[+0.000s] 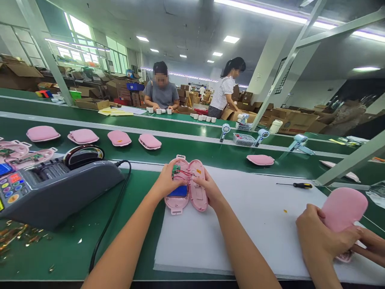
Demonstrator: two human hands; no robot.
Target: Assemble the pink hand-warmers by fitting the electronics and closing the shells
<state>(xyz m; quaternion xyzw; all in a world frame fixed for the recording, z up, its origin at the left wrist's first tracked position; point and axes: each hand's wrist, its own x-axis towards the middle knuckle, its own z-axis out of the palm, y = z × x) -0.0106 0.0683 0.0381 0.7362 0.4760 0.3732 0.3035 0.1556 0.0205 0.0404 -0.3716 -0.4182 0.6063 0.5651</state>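
Green worktop (141, 228) fills the foreground of a workshop whose far end, stacked with cardboard boxes, is too small to make out clearly. Just ahead of the wearer, over the left part of a white sheet (255, 233), an opened pink casing (198, 199) shows its inside. The left hand (164, 180) is closed round the casing's left half, thumb inside, partly covering a green circuit board (175, 171) and a blue block (180, 191); its other fingers are mostly hidden. The right hand (213, 189) grips the other half, thumb over the inner face near the red wires (185, 173), its remaining fingers out of sight behind the shell. Where those wires end is hard to tell. At left, a grey machine (72, 196) is cut off by the frame. At right, a co-worker's hands (323, 241) hold another pink casing (345, 208), its lower part largely covered; one of those hands runs out of frame. A screwdriver (303, 185) lies beyond the sheet's middle.
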